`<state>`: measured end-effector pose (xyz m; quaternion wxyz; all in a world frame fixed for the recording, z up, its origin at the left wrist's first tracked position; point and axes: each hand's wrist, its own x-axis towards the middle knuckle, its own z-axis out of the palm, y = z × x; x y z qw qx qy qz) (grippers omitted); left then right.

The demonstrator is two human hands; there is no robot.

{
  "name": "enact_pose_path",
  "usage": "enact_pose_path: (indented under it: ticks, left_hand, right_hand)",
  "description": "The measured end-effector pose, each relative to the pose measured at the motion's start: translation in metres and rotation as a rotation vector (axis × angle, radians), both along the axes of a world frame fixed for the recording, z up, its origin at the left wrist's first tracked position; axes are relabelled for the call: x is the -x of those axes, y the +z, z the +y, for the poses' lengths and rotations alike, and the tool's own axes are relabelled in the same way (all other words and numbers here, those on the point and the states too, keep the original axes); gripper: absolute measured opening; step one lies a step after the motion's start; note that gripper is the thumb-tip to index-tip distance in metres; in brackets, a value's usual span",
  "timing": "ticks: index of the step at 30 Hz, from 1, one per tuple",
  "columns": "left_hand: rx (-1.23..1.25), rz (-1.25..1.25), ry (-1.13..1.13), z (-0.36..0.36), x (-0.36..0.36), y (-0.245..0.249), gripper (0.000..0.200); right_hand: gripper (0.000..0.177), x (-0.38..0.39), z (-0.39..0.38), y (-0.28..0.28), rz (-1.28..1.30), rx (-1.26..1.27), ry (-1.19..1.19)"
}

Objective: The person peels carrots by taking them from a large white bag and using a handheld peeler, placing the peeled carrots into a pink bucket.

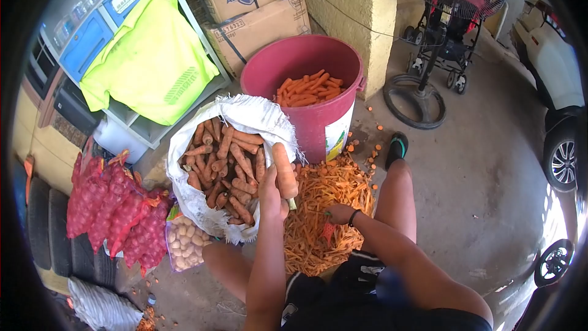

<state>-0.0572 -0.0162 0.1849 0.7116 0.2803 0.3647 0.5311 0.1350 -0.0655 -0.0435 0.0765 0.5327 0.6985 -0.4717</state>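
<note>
My left hand (pixel 271 193) is closed round a large carrot (pixel 285 168), raised upright with its green stem end down, beside the open sack. My right hand (pixel 340 214), with a dark band at the wrist, is closed on what looks like a red-orange peeler (pixel 329 230), low over a heap of carrot peelings (pixel 318 193). Its blade is not clear. Unpeeled, soil-stained carrots (pixel 220 159) fill the white woven sack (pixel 184 178) to the left. Behind the heap stands a deep red tub (pixel 263 67) with bright peeled carrots (pixel 309 90) inside.
Red net bags of onions (pixel 116 208) and a bag of potatoes (pixel 185 242) lie left. Cardboard boxes (pixel 257 30) and a shelf draped with a yellow-green shirt (pixel 153 61) stand behind. A fan on a round base (pixel 415 101), a stroller (pixel 459 43) and a car (pixel 554 73) are right.
</note>
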Motion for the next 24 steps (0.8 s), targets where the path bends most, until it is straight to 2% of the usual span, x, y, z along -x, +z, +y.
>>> enact_pose_path:
  ticks: [3,9,12,15,18,21,24]
  left_hand:
    - [-0.048,0.144,-0.030,0.002,0.007,-0.009,0.043]
    - [0.013,0.025,-0.023,0.001,0.005,-0.006,0.043]
    - [-0.107,0.189,-0.084,0.001,0.007,-0.007,0.043]
    - [0.033,-0.002,-0.047,-0.004,0.005,0.002,0.041]
    - [0.040,0.007,-0.038,-0.002,0.007,0.001,0.037]
    - [-0.075,0.245,-0.177,-0.002,0.014,-0.008,0.035]
    - [0.019,0.042,-0.160,-0.003,0.011,-0.007,0.034]
  right_hand:
    - [0.047,0.000,0.000,-0.004,0.016,-0.017,0.001]
    - [0.047,-0.001,0.003,-0.003,0.012,0.042,0.031]
    - [0.047,-0.002,-0.002,0.000,0.030,-0.065,0.017]
    - [0.047,0.000,0.000,0.006,0.004,0.024,0.022]
    - [0.047,0.001,0.002,0.007,-0.021,0.035,0.060]
    - [0.046,0.002,-0.002,0.003,0.001,-0.015,0.016]
    - [0.045,0.001,0.000,-0.005,0.033,0.018,0.010]
